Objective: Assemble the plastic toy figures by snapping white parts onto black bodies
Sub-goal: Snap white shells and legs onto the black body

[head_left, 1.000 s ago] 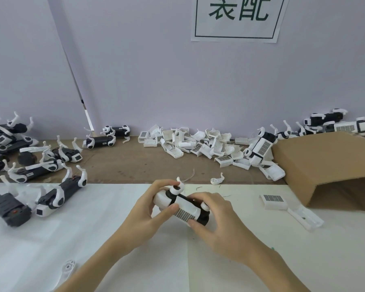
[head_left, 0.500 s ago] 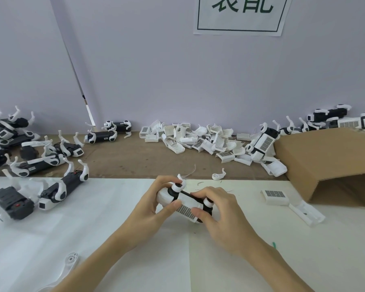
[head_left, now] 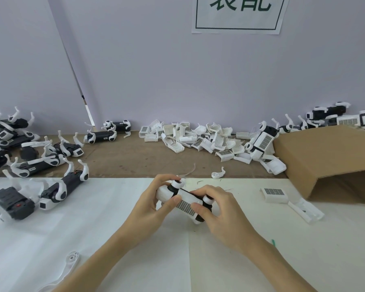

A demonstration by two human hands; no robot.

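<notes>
Both hands hold one toy figure [head_left: 184, 202] just above the white sheet [head_left: 93, 228] in the middle. It has a black body, round white joints and a white panel with a dark grille facing me. My left hand [head_left: 154, 204] grips its left end, thumb on the panel's edge. My right hand [head_left: 221, 211] grips the right end, thumb on the panel and fingers curled over a white joint. A loose white leg [head_left: 217, 173] lies beyond the hands. The figure's far side is hidden.
Several assembled figures [head_left: 51, 165] lie at the left. A heap of white panels [head_left: 198, 138] lies along the back wall. An open cardboard box [head_left: 329, 161] lies on its side at the right, with two white panels [head_left: 274, 193] in front. Another white leg [head_left: 72, 259] lies near left.
Both hands have kept their grip on the figure. My right thumb has shifted along the white panel. The view has dipped slightly.
</notes>
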